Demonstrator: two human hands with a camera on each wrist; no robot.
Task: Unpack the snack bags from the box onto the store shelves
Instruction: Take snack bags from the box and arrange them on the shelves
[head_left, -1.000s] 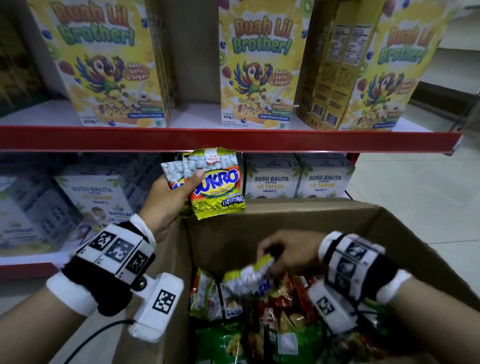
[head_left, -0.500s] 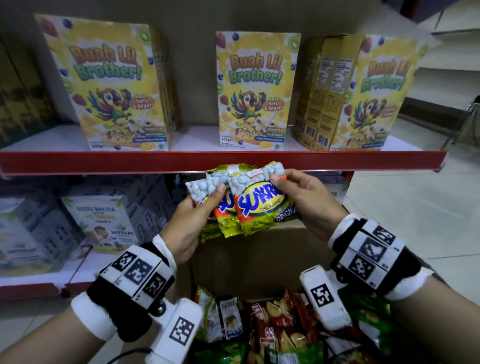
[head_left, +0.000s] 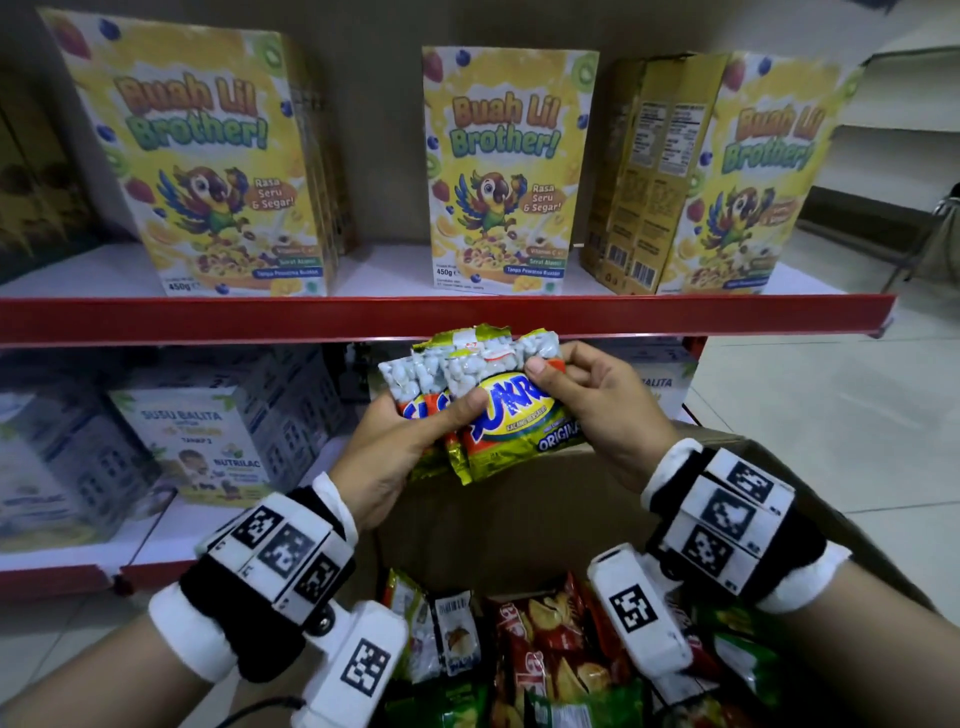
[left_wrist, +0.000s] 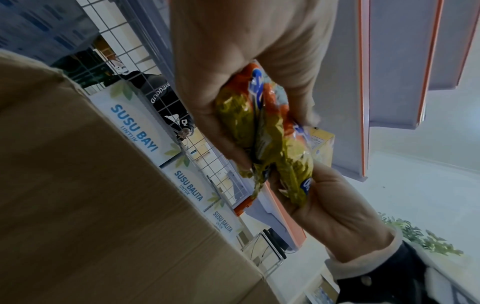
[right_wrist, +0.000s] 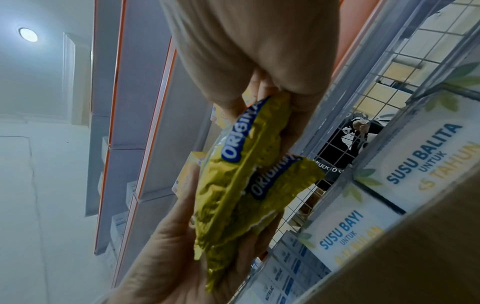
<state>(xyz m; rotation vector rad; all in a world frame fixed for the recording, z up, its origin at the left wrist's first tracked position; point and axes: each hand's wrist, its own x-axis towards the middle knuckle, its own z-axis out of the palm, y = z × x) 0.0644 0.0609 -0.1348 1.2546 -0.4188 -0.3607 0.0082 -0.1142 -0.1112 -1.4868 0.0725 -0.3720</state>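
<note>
Store shelves fill the view: an upper shelf (head_left: 447, 317) with a red front edge carries yellow cereal boxes (head_left: 506, 171), and the shelf below holds pale milk-formula boxes (head_left: 208, 441). Beneath the hands, the open cardboard box (head_left: 519, 525) is crowded with snack bags (head_left: 540, 644) — red, green and clear packets lying loosely against each other.

Just below the red edge, a fanned bunch of peanut bags (head_left: 498, 410) is held up between both hands. The left hand (head_left: 400, 457) grips the bunch from its left side, thumb pressed across the fronts; the right hand (head_left: 597, 410) pinches the front bag near its top corner, thumb on its face.

No snack bags can be seen on either shelf, so the unpacking looks to be at an early stage — this bunch is not yet placed, and most of the box remains to be emptied.
</note>
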